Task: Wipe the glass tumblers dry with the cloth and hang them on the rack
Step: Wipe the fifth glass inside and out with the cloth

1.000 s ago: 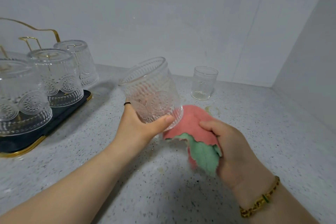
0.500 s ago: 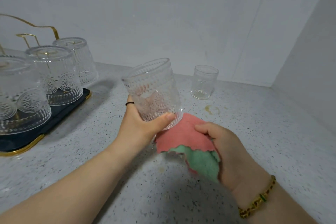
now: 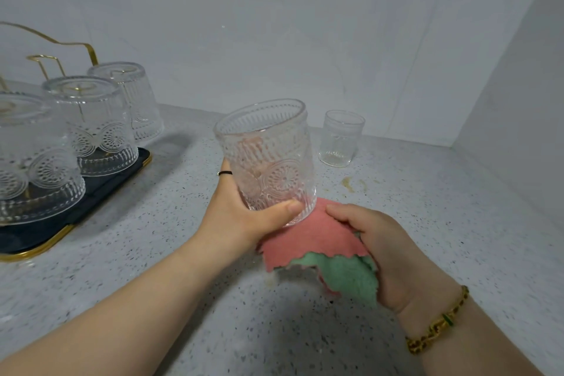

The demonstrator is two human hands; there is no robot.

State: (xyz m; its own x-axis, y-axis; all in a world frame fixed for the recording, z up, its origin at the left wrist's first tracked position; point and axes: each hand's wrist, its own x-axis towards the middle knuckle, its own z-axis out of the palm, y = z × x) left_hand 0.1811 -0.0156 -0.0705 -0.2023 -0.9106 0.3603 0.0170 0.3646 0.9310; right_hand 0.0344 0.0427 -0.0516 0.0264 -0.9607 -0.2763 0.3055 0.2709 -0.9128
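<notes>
I hold the tumbler (image 3: 268,159) in the left hand (image 3: 244,217). The thumb crosses the lower front wall and the fingers curl round the far side. The tumbler is above the counter (image 3: 442,223), mouth up and tilted slightly left.

The right hand (image 3: 387,250) grips the cloth (image 3: 317,241), with the fingers curled into its folds. The pink face lies against the tumbler base, and a green fold hangs below.

Far left, the rack (image 3: 88,50) carries three inverted tumblers (image 3: 91,122) over a dark tray (image 3: 100,195). A small glass (image 3: 340,139) stands upright near the back wall, well apart from the rack.
</notes>
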